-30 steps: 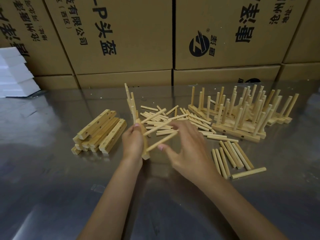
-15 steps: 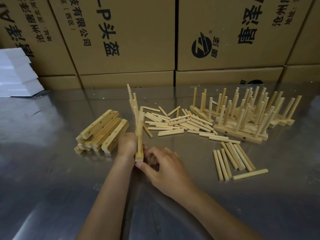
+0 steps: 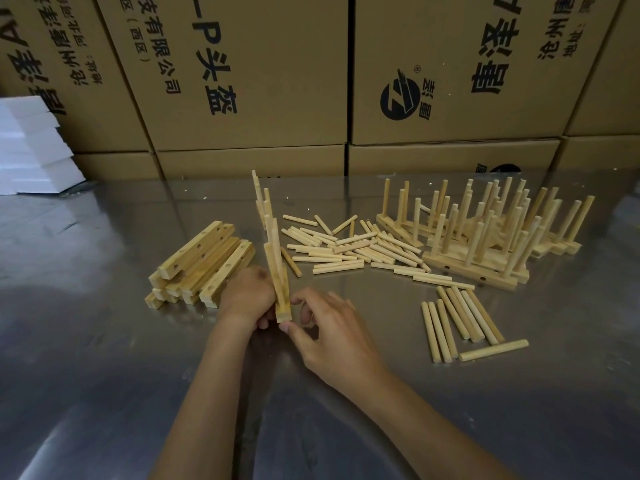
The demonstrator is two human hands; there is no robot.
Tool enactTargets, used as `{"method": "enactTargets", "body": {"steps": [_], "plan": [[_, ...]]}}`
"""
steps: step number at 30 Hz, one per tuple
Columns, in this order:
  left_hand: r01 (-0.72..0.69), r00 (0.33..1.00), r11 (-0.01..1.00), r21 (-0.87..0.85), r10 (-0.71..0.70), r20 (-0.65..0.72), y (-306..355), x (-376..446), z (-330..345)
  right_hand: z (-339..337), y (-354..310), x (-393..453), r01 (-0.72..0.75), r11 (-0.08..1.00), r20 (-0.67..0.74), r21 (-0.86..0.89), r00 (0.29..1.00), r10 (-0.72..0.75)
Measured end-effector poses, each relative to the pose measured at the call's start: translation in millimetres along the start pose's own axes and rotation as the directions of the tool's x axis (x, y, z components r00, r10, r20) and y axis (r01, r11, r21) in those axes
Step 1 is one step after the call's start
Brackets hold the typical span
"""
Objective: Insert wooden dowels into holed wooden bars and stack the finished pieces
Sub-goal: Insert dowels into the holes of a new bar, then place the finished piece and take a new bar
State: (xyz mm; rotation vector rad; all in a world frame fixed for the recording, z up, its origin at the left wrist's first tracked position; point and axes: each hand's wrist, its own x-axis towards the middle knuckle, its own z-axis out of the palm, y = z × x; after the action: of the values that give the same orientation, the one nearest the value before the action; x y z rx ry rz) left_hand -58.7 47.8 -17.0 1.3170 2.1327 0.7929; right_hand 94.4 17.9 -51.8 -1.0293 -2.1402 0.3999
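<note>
My left hand [image 3: 247, 296] grips a holed wooden bar [image 3: 277, 271] that points away from me, with several dowels standing up along it. My right hand [image 3: 332, 334] sits at the bar's near end, thumb and forefinger pinching it. A stack of empty holed bars [image 3: 204, 268] lies just left of my hands. Loose dowels [image 3: 353, 247] are scattered behind my right hand. Finished bars with upright dowels [image 3: 485, 244] are piled at the back right.
A second group of dowels [image 3: 460, 320] lies side by side at the right on the shiny metal table [image 3: 104, 375]. Printed cardboard boxes [image 3: 242, 81] wall off the back. White foam blocks [image 3: 31, 150] sit at the far left.
My right hand, which held a dowel out over the loose pile, has drawn back to the bar's near end. The bar now stands more upright in my left hand.
</note>
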Motion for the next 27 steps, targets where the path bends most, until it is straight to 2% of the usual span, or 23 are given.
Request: {"method": "enactTargets", "body": {"steps": [3,8,10,11,13,15,17,21,27], "plan": [[0.024,0.998,0.996,0.081,-0.020,-0.053,-3,1,-4,3,3,5,-0.016,0.999,0.018,-0.028,1.000,0.016],[0.033,0.993,0.996,0.088,-0.023,-0.115,-7,5,-6,9,11,11,-0.044,0.996,0.012,-0.074,0.999,0.045],[0.026,0.981,0.994,0.103,-0.006,-0.196,-6,6,-8,11,14,14,-0.070,0.996,0.019,-0.063,0.997,0.071],[0.016,0.957,0.993,0.119,0.019,-0.291,-6,6,-8,12,14,17,-0.082,0.995,0.026,-0.057,0.996,0.084],[-0.005,0.863,0.992,0.125,0.067,-0.501,-5,4,-10,16,16,23,-0.108,0.993,0.038,-0.039,0.993,0.109],[-0.008,0.788,0.988,0.154,0.101,-0.608,-5,3,-14,19,18,30,-0.147,0.989,0.035,-0.009,0.988,0.147],[0.006,0.790,0.971,0.237,0.141,-0.596,-8,4,-15,23,21,38,-0.206,0.979,0.022,0.008,0.978,0.206],[0.075,0.850,0.910,0.407,0.155,-0.503,-13,5,-13,30,22,56,-0.368,0.927,-0.055,-0.066,0.929,0.365],[0.094,0.868,0.912,0.399,0.121,-0.482,-17,8,-15,40,14,88,-0.553,0.803,-0.186,-0.221,0.833,0.522]]}}
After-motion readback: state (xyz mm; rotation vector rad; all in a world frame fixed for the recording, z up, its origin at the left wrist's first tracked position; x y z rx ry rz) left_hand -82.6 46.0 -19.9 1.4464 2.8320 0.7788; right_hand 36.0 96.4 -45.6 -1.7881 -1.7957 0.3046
